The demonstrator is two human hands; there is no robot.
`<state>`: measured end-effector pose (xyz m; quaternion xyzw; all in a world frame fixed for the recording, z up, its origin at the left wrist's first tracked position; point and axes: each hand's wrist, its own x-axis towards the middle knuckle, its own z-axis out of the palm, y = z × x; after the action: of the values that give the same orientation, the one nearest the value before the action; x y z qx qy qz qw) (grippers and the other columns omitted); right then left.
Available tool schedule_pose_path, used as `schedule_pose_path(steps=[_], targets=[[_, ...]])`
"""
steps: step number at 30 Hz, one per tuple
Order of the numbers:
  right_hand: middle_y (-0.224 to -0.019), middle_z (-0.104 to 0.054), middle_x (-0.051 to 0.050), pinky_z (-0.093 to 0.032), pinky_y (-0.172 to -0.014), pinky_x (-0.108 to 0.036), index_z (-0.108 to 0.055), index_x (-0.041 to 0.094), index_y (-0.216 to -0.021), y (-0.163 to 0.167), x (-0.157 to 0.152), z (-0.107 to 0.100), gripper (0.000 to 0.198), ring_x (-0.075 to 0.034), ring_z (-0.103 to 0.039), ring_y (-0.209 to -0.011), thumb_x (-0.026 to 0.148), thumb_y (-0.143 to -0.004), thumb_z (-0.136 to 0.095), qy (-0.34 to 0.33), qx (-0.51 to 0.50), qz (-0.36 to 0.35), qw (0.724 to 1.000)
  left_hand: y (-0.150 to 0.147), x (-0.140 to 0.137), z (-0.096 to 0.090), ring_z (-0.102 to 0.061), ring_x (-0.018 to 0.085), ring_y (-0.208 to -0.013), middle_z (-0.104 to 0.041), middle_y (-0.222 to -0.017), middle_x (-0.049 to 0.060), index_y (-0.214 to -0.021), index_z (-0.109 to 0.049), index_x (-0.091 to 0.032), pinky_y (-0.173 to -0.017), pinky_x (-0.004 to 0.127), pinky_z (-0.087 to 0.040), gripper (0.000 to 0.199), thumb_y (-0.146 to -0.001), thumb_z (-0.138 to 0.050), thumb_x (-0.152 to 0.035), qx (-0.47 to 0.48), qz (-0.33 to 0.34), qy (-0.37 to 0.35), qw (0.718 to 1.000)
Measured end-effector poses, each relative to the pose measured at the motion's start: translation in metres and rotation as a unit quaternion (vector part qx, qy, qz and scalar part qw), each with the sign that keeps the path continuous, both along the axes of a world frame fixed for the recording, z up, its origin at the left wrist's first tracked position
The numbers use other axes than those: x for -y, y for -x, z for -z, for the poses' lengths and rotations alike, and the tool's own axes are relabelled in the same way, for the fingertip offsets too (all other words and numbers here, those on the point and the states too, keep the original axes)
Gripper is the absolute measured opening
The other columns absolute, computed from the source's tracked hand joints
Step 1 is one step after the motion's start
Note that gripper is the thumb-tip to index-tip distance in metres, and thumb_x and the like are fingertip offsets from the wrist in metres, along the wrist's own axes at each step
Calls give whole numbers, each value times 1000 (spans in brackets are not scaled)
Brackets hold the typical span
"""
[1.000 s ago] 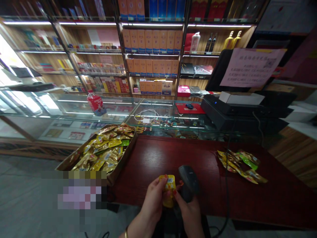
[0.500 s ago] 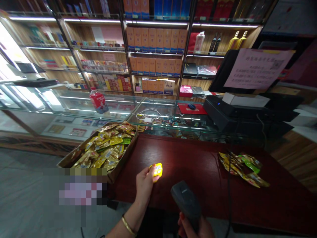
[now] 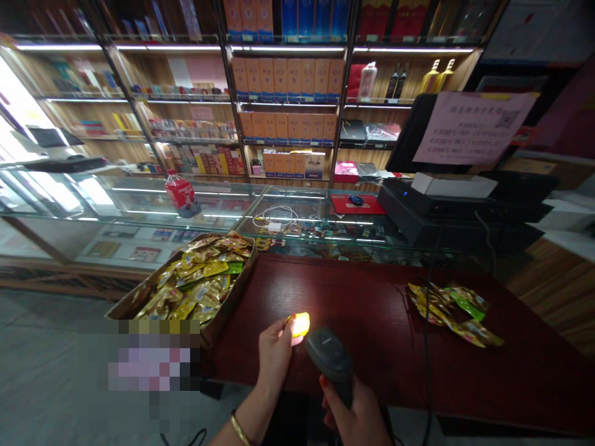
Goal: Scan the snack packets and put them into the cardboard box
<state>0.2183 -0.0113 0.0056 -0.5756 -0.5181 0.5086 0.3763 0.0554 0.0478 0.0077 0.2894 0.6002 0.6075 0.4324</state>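
Observation:
My left hand (image 3: 275,350) pinches a small yellow snack packet (image 3: 301,324) above the dark red table. Bright light from the scanner falls on the packet and washes out its print. In my right hand (image 3: 351,406) is a dark grey barcode scanner (image 3: 331,358), its head close to the packet but apart from it. An open cardboard box (image 3: 227,305) at the left holds many gold and yellow packets (image 3: 190,279). On the table's right side lies a loose pile of similar packets (image 3: 449,313), one of them green.
A black cable (image 3: 430,347) hangs across the table's right part. Behind stands a glass counter (image 3: 223,207) with a red-labelled bottle (image 3: 182,195), a white charging cable (image 3: 275,226) and a mouse (image 3: 356,200). A monitor with a paper sheet (image 3: 474,127) stands at right.
My right hand has brought the scanner up and left, closer to the packet. My left hand has shifted slightly right, and the packet is more brightly lit.

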Motion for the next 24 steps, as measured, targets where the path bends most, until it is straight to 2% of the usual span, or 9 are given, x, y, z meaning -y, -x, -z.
schedule_pose_path(steps=[8, 13, 16, 20, 24], targets=[[-56, -64, -4, -48, -45, -25, -63, 18, -76, -1, -4, -8, 67, -17, -62, -44, 84, -74, -51, -4, 0, -6, 1000, -3, -3, 7, -74, 26, -76, -80, -79, 8, -90, -81, -12, -67, 34, -61, 37, -73, -77, -44, 14, 5, -4, 1000], [-56, -62, -2, -47, -44, -24, -63, 18, -78, -4, -8, -7, 69, -17, -60, -44, 85, -74, -50, 18, -11, -31, 999, -3, -5, 9, -73, 22, -76, -79, -80, 6, -82, -81, -13, -67, 28, -60, 34, -69, -80, -45, 44, -4, -5, 999], [-57, -64, -4, -48, -43, -24, -64, 17, -77, -3, -6, -6, 68, -16, -60, -44, 84, -74, -51, 14, -18, -10, 1000, -3, -5, 12, -72, 20, -75, -78, -81, 6, -81, -80, -12, -64, 25, -58, 36, -68, -81, -46, 61, 2, -2, 998], [-53, -65, -4, -47, -42, -24, -62, 19, -75, -10, 1, -1, 67, -17, -60, -42, 85, -73, -52, -2, -34, 33, 999, -12, -15, 18, -69, 18, -65, -75, -72, 4, -83, -77, -12, -56, 24, -54, 43, -73, -76, -54, 67, 49, 14, 996], [-45, -62, -3, -45, -40, -24, -61, 21, -66, -35, 8, 10, 68, -17, -60, -38, 88, -67, -54, 13, -27, 95, 995, -46, -48, 27, -66, 16, -62, -70, -69, 2, -81, -74, -12, -55, 24, -53, 39, -81, -71, -50, 45, 136, 48, 989]])
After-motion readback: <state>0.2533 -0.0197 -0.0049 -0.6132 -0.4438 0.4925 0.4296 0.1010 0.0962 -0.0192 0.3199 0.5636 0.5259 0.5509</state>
